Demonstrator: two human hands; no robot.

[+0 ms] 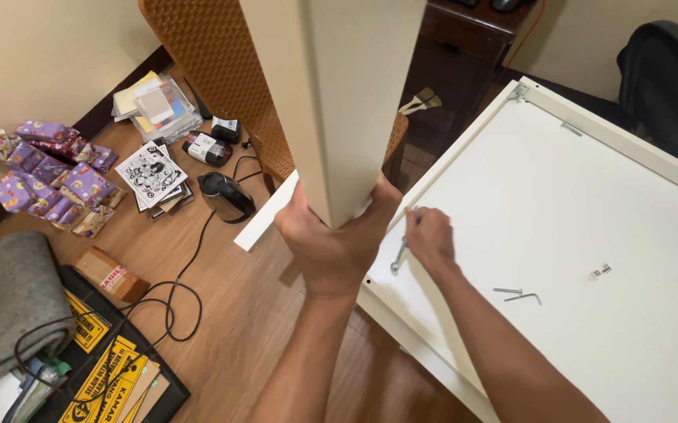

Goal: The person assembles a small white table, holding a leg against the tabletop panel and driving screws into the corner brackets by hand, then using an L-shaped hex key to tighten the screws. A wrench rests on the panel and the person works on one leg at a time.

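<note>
Left hand (337,249) gripping upright white post (339,102), right hand (430,239) holding wrench (400,254)

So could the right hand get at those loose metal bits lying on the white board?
Probably yes. The right hand rests on the white board holding a small tool, and the metal bits lie nearby with nothing between.

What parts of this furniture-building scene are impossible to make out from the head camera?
- Where the upright cream post meets the white panel: hidden by the left hand.
- The post's top: cut off by the upper edge.
- The tip of the metal tool: covered by the right hand.
- The small hardware on the panel: too small to identify.
- The dark chair: cut off at the right edge.
</note>
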